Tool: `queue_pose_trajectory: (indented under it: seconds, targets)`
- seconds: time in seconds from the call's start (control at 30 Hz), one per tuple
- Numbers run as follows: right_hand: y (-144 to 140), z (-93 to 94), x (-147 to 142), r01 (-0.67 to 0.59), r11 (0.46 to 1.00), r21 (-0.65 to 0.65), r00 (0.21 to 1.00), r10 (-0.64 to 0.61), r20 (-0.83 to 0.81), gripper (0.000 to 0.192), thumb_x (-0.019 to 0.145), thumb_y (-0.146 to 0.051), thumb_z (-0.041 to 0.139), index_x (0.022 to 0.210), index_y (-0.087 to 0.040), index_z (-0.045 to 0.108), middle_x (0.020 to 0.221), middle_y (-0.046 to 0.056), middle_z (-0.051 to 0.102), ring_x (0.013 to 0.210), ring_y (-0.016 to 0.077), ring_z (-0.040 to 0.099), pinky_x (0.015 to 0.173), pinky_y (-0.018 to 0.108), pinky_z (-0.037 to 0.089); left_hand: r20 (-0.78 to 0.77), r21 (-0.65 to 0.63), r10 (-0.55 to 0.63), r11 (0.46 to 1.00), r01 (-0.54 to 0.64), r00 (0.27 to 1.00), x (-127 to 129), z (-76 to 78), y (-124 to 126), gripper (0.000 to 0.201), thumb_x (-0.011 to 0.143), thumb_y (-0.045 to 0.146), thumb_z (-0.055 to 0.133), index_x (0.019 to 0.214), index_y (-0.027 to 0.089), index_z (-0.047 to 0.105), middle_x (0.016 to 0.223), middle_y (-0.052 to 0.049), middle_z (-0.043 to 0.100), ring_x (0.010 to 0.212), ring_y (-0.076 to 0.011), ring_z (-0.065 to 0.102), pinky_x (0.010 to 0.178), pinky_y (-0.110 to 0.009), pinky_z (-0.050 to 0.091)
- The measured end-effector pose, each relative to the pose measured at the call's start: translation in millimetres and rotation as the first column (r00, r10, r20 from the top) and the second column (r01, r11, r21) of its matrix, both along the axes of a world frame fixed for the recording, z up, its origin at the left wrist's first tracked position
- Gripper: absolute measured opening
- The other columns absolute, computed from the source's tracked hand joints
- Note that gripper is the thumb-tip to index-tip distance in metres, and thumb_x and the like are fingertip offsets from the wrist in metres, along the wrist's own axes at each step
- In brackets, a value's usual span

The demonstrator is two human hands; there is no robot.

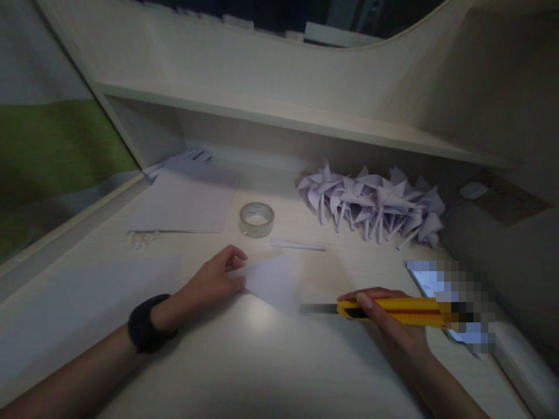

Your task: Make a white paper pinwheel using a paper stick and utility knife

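Observation:
My left hand [222, 272] pinches one corner of a white piece of paper [273, 282] above the desk. In my right hand [388, 317] is a yellow utility knife [406, 311], its blade extended and pointing left toward the paper. A small gap seems to lie between the blade tip and the paper's right side, though the edge there is blurred. Just behind the paper lies a thin rolled paper stick [297, 245]. A roll of clear tape [256, 221] rests flat beyond my left hand.
Several white paper pinwheels [371, 201] are heaped at the back right. A stack of white sheets [187, 198] lies at the back left, with small pale bits [142, 238] by its front edge. A phone [432, 285], partly pixelated, is at the right. A shelf [279, 110] spans the back.

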State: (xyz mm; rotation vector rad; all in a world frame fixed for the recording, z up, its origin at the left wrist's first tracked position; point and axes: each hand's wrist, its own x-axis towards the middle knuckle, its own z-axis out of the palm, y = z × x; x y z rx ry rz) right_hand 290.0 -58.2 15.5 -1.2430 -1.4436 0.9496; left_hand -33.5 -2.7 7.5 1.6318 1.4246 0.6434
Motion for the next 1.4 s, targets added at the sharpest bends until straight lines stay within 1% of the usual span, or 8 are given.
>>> queue_pose_trajectory:
  seconds: [0.1,0.23,0.33,0.57,0.9,1.17,1.33,1.4]
  targets:
    - [-1,3.7,7,-0.074,0.996,0.042,0.981,0.066,0.183,0.016,0.083,-0.033,0.067,0.08,-0.021,0.078,0.08,0.006,0.076,0.07,0.0225,0.072,0.064,0.03,0.062,-0.014,-0.016,-0.027,1.0,0.026,1.0,-2,2.2,-3,0.029,0.067,0.026,0.057,0.094,0.019,0.05,0.094,-0.006,0.062,0.088,-0.0242,0.061,0.077,-0.037,0.048]
    - [-3,8.6,8,-0.08,0.984,0.157,0.93,0.017,0.366,0.015,0.085,-0.032,0.065,0.079,-0.028,0.078,0.077,0.002,0.076,0.069,0.0206,0.073,0.062,0.028,0.06,-0.053,-0.015,-0.038,0.999,0.038,0.998,-4,0.4,-6,0.026,0.067,0.028,0.056,0.091,0.019,0.053,0.09,-0.005,0.064,0.083,-0.0236,0.061,0.075,-0.036,0.047]
    - [-3,11.8,7,-0.1,0.972,0.215,0.9,-0.003,0.435,0.014,0.084,-0.033,0.065,0.078,-0.03,0.078,0.075,-0.001,0.076,0.066,0.0194,0.073,0.06,0.027,0.059,-0.091,0.002,-0.035,0.999,0.035,0.995,-6,-1.1,-7,0.027,0.068,0.028,0.055,0.092,0.018,0.055,0.09,-0.005,0.064,0.083,-0.0237,0.061,0.075,-0.036,0.046]
    - [-6,13.4,6,-0.154,0.962,0.226,0.9,0.042,0.433,0.013,0.085,-0.028,0.064,0.084,-0.03,0.077,0.08,-0.002,0.077,0.07,0.0175,0.073,0.062,0.025,0.059,-0.123,-0.021,-0.037,0.999,0.035,0.992,-7,-1.3,-8,0.026,0.07,0.028,0.055,0.093,0.018,0.055,0.091,-0.006,0.065,0.084,-0.0249,0.061,0.074,-0.036,0.046]
    - [-6,17.0,2,-0.151,0.952,0.265,0.912,0.031,0.409,0.013,0.081,-0.022,0.067,0.084,-0.031,0.077,0.078,-0.003,0.076,0.067,0.0187,0.073,0.061,0.026,0.059,-0.116,-0.049,-0.035,0.998,0.03,0.993,-6,-1.5,-8,0.029,0.069,0.03,0.057,0.095,0.019,0.055,0.091,-0.006,0.066,0.081,-0.0254,0.061,0.073,-0.038,0.047]
    - [-6,16.6,2,-0.16,0.94,0.301,0.916,0.028,0.4,0.013,0.081,-0.02,0.067,0.084,-0.029,0.077,0.08,-0.003,0.077,0.068,0.0181,0.073,0.062,0.026,0.059,-0.141,-0.028,-0.035,0.999,0.031,0.989,-5,-0.2,-9,0.029,0.068,0.033,0.056,0.094,0.019,0.057,0.086,-0.004,0.066,0.075,-0.0234,0.062,0.066,-0.033,0.047]
    - [-7,15.5,2,-0.164,0.947,0.278,0.916,0.041,0.4,0.014,0.08,-0.02,0.068,0.087,-0.03,0.076,0.081,-0.002,0.077,0.07,0.0184,0.073,0.062,0.025,0.059,-0.24,0.024,-0.085,0.995,0.093,0.967,-12,-2.6,-14,0.036,0.074,0.035,0.054,0.106,0.02,0.054,0.095,-0.007,0.065,0.081,-0.0249,0.063,0.07,-0.036,0.049]
    - [-7,14.5,3,-0.166,0.949,0.267,0.915,0.047,0.401,0.014,0.081,-0.02,0.067,0.086,-0.03,0.076,0.081,-0.002,0.076,0.071,0.0188,0.073,0.062,0.026,0.059,-0.353,0.136,-0.032,0.987,0.085,0.935,-13,0.0,-16,0.044,0.076,0.036,0.055,0.116,0.018,0.051,0.106,-0.01,0.063,0.09,-0.028,0.062,0.077,-0.04,0.049]
